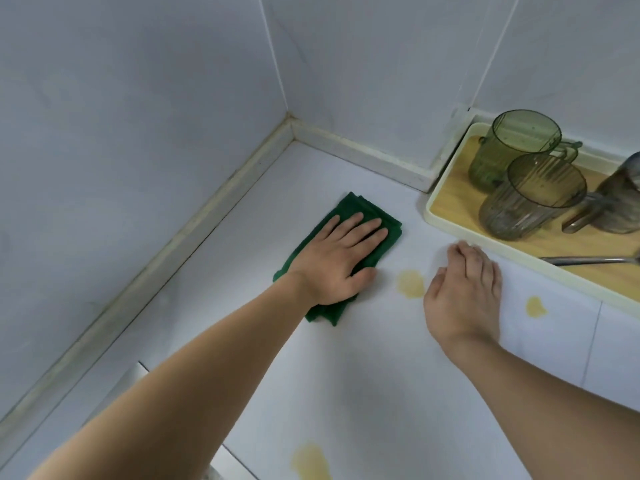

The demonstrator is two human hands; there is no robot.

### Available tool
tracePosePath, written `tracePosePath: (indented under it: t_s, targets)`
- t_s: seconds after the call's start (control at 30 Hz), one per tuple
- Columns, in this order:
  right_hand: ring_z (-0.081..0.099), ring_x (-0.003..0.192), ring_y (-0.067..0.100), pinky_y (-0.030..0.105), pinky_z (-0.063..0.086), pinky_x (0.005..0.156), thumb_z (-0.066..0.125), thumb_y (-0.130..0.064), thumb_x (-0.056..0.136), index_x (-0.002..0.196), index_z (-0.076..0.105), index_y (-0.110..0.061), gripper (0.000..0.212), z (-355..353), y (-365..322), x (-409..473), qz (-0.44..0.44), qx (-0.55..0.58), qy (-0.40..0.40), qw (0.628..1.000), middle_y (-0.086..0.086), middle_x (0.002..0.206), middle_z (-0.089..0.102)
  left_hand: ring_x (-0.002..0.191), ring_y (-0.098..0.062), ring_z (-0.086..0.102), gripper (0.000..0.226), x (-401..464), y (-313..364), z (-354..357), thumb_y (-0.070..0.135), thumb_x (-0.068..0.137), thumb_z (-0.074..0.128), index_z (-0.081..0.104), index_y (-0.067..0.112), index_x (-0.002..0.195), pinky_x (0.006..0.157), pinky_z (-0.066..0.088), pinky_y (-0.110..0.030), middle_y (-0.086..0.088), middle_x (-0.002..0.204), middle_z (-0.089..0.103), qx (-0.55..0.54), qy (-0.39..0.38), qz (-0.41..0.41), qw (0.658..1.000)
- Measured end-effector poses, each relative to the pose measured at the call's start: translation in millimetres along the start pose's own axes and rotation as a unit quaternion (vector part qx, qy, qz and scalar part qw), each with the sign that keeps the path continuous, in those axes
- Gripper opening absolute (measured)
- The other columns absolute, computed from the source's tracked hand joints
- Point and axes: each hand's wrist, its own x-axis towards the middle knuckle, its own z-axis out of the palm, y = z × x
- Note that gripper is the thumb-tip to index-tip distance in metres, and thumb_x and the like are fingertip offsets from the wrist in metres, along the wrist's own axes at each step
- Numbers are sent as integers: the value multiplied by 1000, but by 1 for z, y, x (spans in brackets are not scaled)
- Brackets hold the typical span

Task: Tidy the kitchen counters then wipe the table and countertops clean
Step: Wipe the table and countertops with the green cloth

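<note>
A folded green cloth (374, 211) lies on the white countertop (363, 368) near the tiled corner. My left hand (339, 258) presses flat on the cloth with straight fingers. My right hand (464, 292) rests on the counter to the right, fingers loosely curled, holding nothing. A yellowish stain (410, 284) sits between the two hands. Another stain (535, 306) lies right of my right hand, and a third one (310, 462) is near the bottom edge.
A cream tray (450, 220) with a wooden base stands at the right against the wall. It holds a green cup (512, 147), a ribbed grey cup (530, 199), another cup (620, 202) and a metal utensil (588, 260). Tiled walls close the left and back.
</note>
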Motion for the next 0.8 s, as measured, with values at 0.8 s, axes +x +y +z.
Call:
tracePosePath:
  t_s: [0.8]
  targets:
    - [35, 134, 33, 48, 20, 117, 24, -25, 90, 133, 50, -1, 56, 0, 0, 2, -2, -11, -10, 1000, 15, 140, 46, 151, -18, -4, 64, 63, 13, -14, 38, 95, 25, 9, 31, 157, 122, -5, -43, 11, 164, 5, 5, -16, 29, 999]
